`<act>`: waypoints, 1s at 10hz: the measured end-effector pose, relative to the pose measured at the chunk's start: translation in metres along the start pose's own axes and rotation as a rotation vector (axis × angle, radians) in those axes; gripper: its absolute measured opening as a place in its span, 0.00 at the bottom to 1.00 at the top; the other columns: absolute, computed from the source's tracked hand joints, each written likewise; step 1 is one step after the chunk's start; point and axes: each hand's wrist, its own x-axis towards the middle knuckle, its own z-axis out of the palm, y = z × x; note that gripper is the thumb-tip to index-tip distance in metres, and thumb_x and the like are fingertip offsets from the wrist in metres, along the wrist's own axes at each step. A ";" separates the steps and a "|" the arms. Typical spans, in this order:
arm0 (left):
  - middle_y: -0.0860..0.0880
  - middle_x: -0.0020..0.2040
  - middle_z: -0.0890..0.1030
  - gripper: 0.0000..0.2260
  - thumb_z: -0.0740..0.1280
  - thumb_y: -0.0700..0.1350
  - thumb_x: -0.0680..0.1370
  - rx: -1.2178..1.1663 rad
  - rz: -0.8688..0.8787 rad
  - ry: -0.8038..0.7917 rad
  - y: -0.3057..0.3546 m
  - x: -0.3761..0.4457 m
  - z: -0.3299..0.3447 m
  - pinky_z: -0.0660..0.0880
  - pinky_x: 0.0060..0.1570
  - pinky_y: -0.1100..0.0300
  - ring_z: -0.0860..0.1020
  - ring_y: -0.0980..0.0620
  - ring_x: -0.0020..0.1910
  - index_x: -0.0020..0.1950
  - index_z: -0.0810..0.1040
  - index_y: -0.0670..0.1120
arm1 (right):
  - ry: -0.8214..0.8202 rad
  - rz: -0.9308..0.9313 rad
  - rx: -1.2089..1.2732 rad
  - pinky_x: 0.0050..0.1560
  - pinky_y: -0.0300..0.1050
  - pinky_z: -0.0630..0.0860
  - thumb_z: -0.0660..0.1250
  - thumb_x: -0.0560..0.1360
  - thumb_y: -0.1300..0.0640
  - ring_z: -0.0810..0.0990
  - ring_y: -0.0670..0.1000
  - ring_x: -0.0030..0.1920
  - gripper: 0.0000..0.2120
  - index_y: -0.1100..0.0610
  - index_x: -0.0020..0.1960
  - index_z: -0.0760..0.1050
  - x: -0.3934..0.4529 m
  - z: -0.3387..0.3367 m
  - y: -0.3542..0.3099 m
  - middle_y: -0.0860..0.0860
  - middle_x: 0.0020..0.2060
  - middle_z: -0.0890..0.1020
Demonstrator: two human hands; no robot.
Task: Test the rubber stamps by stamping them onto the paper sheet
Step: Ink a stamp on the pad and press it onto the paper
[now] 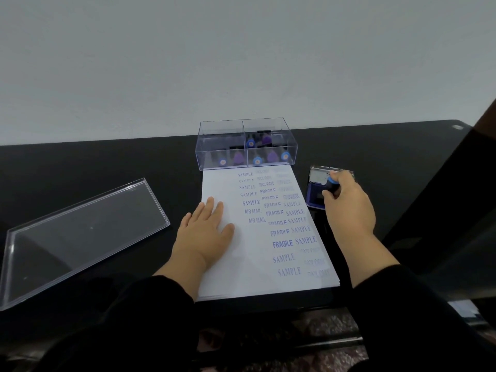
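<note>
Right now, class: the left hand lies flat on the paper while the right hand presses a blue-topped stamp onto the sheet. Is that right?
Not quite. The head view shows the right hand pressing the blue-topped stamp onto the ink pad beside the paper, not onto the sheet. The left hand does lie flat on the paper.

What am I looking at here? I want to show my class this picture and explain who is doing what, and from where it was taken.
There is no machine: a person wears a camera on the head, looking down at both hands. On the black table lies a paper sheet covered with blue test prints. The left hand lies flat on it. The right hand grips a rubber stamp on the ink pad. Behind the sheet, a clear box holds more stamps; its lid lies at left.
</note>
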 end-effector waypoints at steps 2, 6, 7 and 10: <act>0.54 0.78 0.41 0.26 0.47 0.57 0.82 -0.002 0.004 0.003 0.000 0.001 -0.001 0.39 0.74 0.56 0.41 0.55 0.77 0.79 0.44 0.53 | 0.023 -0.053 0.130 0.43 0.48 0.75 0.65 0.77 0.58 0.78 0.51 0.47 0.15 0.49 0.63 0.71 -0.007 -0.002 -0.011 0.50 0.48 0.80; 0.53 0.78 0.41 0.26 0.47 0.56 0.82 -0.015 0.003 -0.006 0.001 -0.001 -0.002 0.38 0.73 0.56 0.41 0.55 0.77 0.78 0.44 0.52 | -0.161 -0.221 0.244 0.45 0.43 0.74 0.67 0.76 0.58 0.75 0.46 0.44 0.16 0.50 0.63 0.73 -0.048 0.011 -0.043 0.45 0.44 0.76; 0.53 0.78 0.41 0.26 0.48 0.56 0.82 -0.005 0.002 -0.003 0.001 0.001 -0.001 0.39 0.73 0.56 0.41 0.55 0.77 0.79 0.44 0.52 | -0.217 -0.261 0.212 0.45 0.41 0.74 0.67 0.76 0.57 0.74 0.43 0.43 0.16 0.49 0.62 0.73 -0.059 0.018 -0.048 0.42 0.44 0.75; 0.53 0.78 0.41 0.26 0.47 0.56 0.82 0.004 -0.001 -0.011 0.000 0.001 -0.002 0.39 0.74 0.55 0.41 0.54 0.77 0.78 0.44 0.52 | -0.326 -0.299 0.170 0.49 0.41 0.73 0.66 0.76 0.57 0.74 0.42 0.43 0.14 0.48 0.61 0.73 -0.071 0.034 -0.050 0.42 0.54 0.78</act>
